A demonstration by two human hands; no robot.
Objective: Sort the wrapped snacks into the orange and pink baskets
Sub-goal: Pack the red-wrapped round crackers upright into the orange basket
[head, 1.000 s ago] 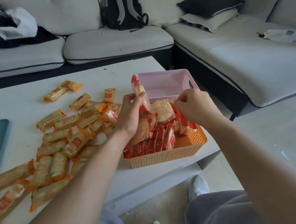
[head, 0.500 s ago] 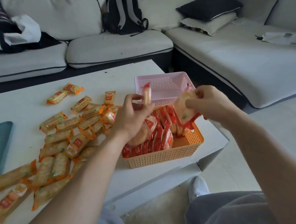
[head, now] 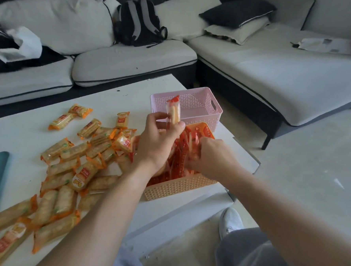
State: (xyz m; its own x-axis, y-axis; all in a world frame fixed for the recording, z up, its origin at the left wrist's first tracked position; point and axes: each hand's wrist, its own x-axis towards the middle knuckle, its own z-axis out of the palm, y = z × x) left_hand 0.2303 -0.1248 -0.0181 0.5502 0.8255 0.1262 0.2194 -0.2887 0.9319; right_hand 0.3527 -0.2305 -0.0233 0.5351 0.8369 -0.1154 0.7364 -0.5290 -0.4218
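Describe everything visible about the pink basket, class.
The pink basket is rectangular, seemingly plastic, with lattice-perforated walls, a rim and a slot handle in its right end. It stands upright at the white table's far right corner, behind the orange basket, apparently touching it. What shows inside looks empty; the left hand and its red-wrapped snack cover the near left part.

Lighting: soft, dimmish daylight; faint shadows. Blur: right hand (head: 209, 155), snacks (head: 10, 235) at 7 o'clock. Edges: wide-angle bowing.

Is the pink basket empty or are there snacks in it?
Empty, as far as seen: the pink basket shows bare inner walls; the snack in the left hand hides one corner.
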